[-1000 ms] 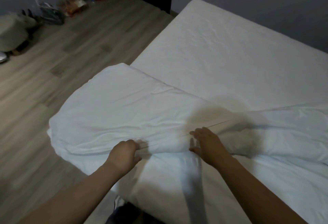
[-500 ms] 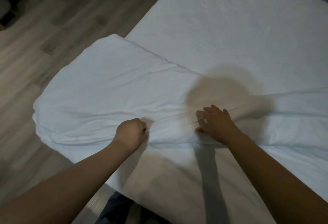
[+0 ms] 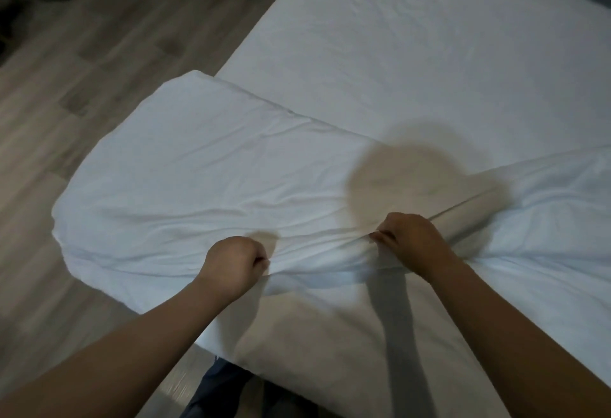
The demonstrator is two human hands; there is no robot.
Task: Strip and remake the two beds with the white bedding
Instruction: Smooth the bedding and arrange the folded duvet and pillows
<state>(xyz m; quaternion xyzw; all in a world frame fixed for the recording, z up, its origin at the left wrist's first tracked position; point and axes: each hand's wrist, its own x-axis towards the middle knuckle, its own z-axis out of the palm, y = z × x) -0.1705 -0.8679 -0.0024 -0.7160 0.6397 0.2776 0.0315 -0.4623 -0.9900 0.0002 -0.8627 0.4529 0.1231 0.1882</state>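
Right hand (image 3: 410, 245), flat on the fabric a second ago, has now curled and pinches the white duvet (image 3: 205, 186). Left hand (image 3: 231, 262) stays fisted on the near fold. Duvet lies across the bed (image 3: 396, 47) corner, overhanging the floor (image 3: 82, 53). Likely ready for spreading.

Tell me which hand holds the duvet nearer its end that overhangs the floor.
The left hand: it grips the duvet close to the end overhanging the floor; the right hand grips it farther in, above the mattress.
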